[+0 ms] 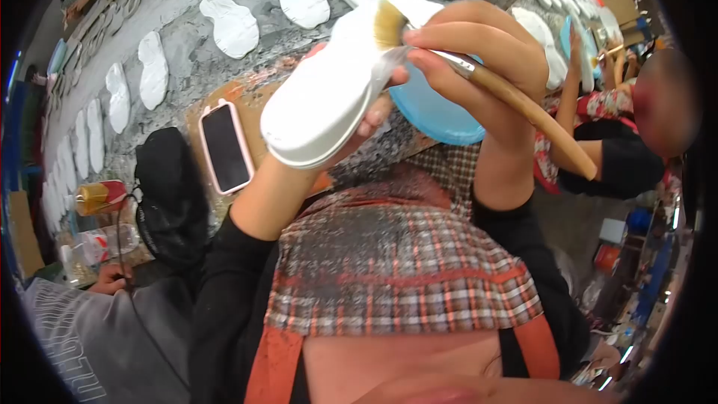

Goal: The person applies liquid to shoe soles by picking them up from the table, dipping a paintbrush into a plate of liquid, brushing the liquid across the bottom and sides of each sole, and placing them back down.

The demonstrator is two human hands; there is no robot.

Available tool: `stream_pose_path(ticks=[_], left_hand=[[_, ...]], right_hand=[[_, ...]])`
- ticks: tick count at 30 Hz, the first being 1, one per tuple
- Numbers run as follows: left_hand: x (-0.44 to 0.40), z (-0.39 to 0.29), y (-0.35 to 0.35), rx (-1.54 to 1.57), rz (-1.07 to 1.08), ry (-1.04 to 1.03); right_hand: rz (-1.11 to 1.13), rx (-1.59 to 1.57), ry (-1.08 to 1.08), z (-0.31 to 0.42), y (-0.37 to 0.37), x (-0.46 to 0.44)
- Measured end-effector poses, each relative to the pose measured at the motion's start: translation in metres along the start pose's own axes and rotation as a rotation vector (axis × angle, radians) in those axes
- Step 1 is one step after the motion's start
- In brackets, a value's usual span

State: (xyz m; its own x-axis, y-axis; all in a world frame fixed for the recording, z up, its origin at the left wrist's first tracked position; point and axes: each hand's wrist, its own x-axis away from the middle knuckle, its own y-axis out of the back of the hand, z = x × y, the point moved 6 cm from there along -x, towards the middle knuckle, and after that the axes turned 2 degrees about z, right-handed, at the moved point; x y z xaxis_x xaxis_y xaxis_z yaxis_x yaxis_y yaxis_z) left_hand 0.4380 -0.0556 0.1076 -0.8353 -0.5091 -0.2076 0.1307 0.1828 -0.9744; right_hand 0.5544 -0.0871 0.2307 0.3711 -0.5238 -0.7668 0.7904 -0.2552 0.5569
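My left hand (372,115) is closed around a white shoe sole (310,108) from below, with fingertips showing along its right edge. The sole is tilted, its rounded end towards me. In my right hand (490,49), a flat paintbrush (523,107) with a wooden handle and metal ferrule is pinched between thumb and fingers. The pale bristles (389,26) touch the sole near its far part. Below the brush, a light blue bowl (441,114) sits partly hidden behind the sole and my right hand; its contents cannot be made out.
Several white soles (230,24) line the stained grey table. A pink-cased phone (226,147) lies on a brown board left of my forearm, beside a black bag (172,194). Bottles (101,198) stand further left. Other people work at the right (598,135) and upper left.
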Motion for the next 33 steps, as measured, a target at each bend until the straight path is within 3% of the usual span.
stream_pose_path(ticks=[2, 3, 5, 7, 9, 13, 17, 19, 20, 23, 25, 26, 28, 30, 32, 33], left_hand=[[0.0, -0.009, 0.011, -0.042, -0.005, -0.063], [0.002, -0.017, 0.021, -0.076, 0.185, -0.008], [0.011, -0.028, 0.014, -0.132, 0.029, -0.267], [0.027, -0.044, 0.029, -0.281, -0.178, -0.475], [0.043, -0.057, 0.043, -0.467, -0.35, -0.526], [0.058, -0.066, 0.055, -0.631, -0.454, -0.523], [0.059, -0.073, 0.048, -0.933, -0.513, -0.602], [0.057, -0.08, 0.047, -0.953, -0.44, -0.575], [0.052, -0.077, 0.038, -0.563, -0.113, -0.59], [0.046, -0.061, 0.023, 0.027, -0.041, -0.315], [0.046, -0.063, 0.04, -0.083, -0.206, -0.427], [0.048, -0.059, 0.045, -0.173, -0.132, -0.318], [0.053, -0.055, 0.064, -0.292, -0.235, -0.19], [0.069, -0.066, 0.105, -0.358, -0.598, -0.15], [0.074, -0.076, 0.1, -0.989, -0.846, -0.174], [0.075, -0.082, 0.096, -1.071, -0.896, -0.297]], right_hand=[[-0.083, 0.014, -0.029, -0.01, 0.008, 0.013], [-0.072, 0.014, -0.032, -0.009, 0.005, 0.022], [-0.143, 0.11, -0.345, -0.023, 0.009, 0.045], [-0.252, -0.016, -0.611, -0.043, 0.003, 0.078], [-0.266, -0.028, -0.661, -0.048, 0.001, 0.097], [-0.265, -0.116, -0.786, -0.055, -0.004, 0.122], [-0.258, -0.164, -0.854, -0.062, -0.008, 0.143], [-0.243, -0.134, -0.87, -0.065, -0.01, 0.148], [-0.244, -0.126, -0.883, -0.065, -0.012, 0.153], [-0.323, -0.148, -0.921, -0.072, -0.013, 0.164], [-0.38, -0.199, -0.952, -0.076, -0.014, 0.172], [-0.378, -0.187, -0.94, -0.071, -0.017, 0.17], [-0.394, -0.195, -0.956, -0.07, -0.018, 0.172], [-0.405, -0.197, -0.959, -0.069, -0.019, 0.172], [-0.415, -0.199, -0.96, -0.069, -0.018, 0.171], [-0.419, -0.21, -0.96, -0.07, -0.019, 0.171]])
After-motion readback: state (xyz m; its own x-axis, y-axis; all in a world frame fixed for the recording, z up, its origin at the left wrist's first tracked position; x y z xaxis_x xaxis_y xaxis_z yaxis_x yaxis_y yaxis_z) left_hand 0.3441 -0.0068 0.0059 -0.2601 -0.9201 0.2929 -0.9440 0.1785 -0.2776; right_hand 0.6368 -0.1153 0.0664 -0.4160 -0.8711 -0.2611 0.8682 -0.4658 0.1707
